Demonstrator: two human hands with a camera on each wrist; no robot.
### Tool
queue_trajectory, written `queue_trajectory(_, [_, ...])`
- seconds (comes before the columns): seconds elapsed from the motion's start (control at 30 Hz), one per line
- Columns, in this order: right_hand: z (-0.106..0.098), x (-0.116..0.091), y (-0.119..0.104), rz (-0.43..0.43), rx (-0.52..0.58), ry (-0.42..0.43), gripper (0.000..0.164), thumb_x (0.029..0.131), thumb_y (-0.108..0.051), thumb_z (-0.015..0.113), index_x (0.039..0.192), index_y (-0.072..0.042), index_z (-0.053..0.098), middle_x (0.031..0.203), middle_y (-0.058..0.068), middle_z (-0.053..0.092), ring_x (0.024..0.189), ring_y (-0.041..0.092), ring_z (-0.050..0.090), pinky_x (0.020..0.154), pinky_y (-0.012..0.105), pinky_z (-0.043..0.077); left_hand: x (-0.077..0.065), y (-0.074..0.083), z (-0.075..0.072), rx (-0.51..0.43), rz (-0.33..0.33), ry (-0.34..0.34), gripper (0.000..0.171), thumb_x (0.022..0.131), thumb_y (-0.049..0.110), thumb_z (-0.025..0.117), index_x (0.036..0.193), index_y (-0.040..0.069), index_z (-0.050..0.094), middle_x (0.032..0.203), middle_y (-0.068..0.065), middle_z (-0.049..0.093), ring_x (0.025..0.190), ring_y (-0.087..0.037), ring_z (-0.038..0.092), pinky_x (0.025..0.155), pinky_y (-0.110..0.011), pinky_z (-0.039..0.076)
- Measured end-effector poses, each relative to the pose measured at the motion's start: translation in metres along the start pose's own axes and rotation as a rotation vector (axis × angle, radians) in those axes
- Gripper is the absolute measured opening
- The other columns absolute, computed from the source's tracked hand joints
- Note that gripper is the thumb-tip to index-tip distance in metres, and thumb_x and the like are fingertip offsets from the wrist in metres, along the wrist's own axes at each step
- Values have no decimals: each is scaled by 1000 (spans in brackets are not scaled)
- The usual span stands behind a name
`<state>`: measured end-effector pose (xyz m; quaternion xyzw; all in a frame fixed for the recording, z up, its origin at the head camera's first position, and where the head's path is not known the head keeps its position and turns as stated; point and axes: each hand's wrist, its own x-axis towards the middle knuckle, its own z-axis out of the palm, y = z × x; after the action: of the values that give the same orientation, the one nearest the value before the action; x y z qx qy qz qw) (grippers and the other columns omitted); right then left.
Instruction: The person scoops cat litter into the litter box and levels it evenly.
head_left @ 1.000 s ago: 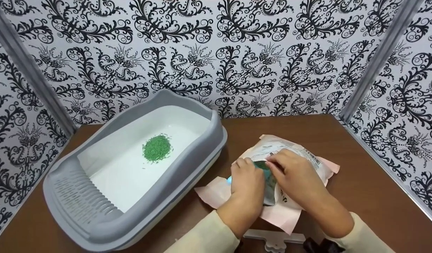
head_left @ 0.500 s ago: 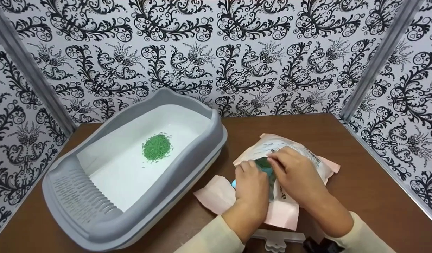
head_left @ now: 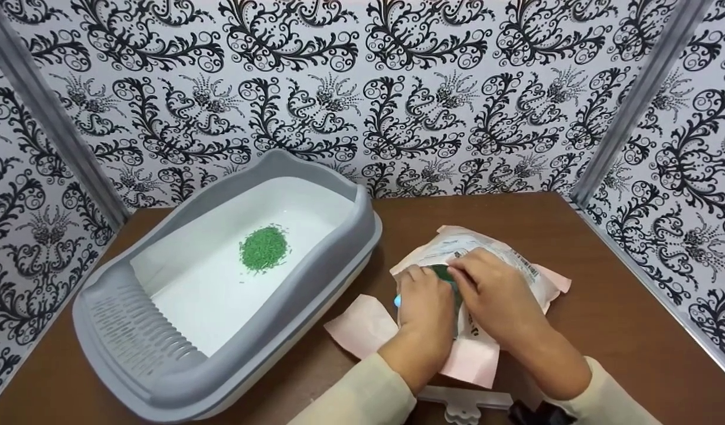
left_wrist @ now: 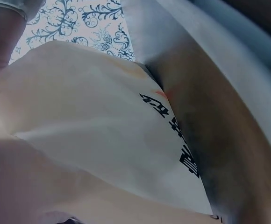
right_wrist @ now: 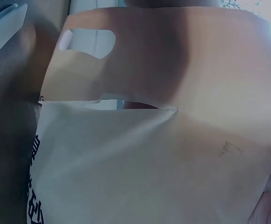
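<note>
In the head view, a pink and white paper bag [head_left: 421, 254] of green pellets lies on the table, its mouth spread toward me. My left hand [head_left: 427, 301] curls at the mouth round a blue scoop [head_left: 397, 301], mostly hidden by the hand; dark green pellets [head_left: 441, 272] show just beyond. With thumb and fingertips my right hand [head_left: 498, 295] pinches the mouth's edge. The left wrist view is filled by the bag's pale side with black lettering [left_wrist: 188, 162]. Up close in the right wrist view, the bag flap [right_wrist: 147, 51] has a cut-out handle hole.
A grey and white litter tray [head_left: 303, 307] stands left of the bag, with a small heap of green pellets [head_left: 264, 248] on its floor. A white clip [head_left: 463, 401] and a black object [head_left: 539, 413] lie at the table's front edge. Patterned walls [head_left: 362, 88] enclose the table.
My left hand has shifted slightly right at the bag's mouth, the blue scoop moving with it. The bag's front flap has shifted a little. My right hand keeps its pinch nearly in place.
</note>
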<state>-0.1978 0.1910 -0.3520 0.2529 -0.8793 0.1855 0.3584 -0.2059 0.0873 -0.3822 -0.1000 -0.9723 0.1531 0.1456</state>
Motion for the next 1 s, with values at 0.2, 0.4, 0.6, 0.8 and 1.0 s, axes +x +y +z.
queue_trajectory(0.2, [1,0,0,1,12,-5,12,82,-6,73,94,-8,72,87,-1,67,84,13,65,74,29,54,4,-2,6,-8,18,20,26,95,27,46,110,20,67,96,-1,63,86,-19,50,76,-34,43])
queue_trajectory(0.4, [2,-1,0,-6,20,-12,12,82,-5,73,94,-7,73,88,-1,67,84,12,65,72,29,54,7,-4,12,-21,18,37,28,96,26,45,111,19,67,96,-1,63,87,-18,50,80,-32,45])
queue_trajectory(0.6, [3,0,1,-11,31,-20,13,82,-5,73,95,-7,73,88,-2,66,83,10,64,71,26,53,9,-9,21,-56,22,83,26,95,24,47,107,20,69,96,0,63,87,-18,50,81,-31,45])
queue_trajectory(0.8, [4,-1,2,-14,44,-24,12,82,-6,73,94,-9,73,87,-4,66,82,7,63,71,24,52,9,-16,36,-170,-20,179,22,92,19,53,103,17,71,94,-1,60,91,-17,51,80,-29,47])
queue_trajectory(1.0, [3,-1,1,-9,53,-33,13,81,-5,74,93,-9,73,87,-5,66,81,6,63,70,23,52,6,-21,43,-334,-53,193,16,88,16,61,101,13,71,95,-6,59,93,-20,55,78,-29,51])
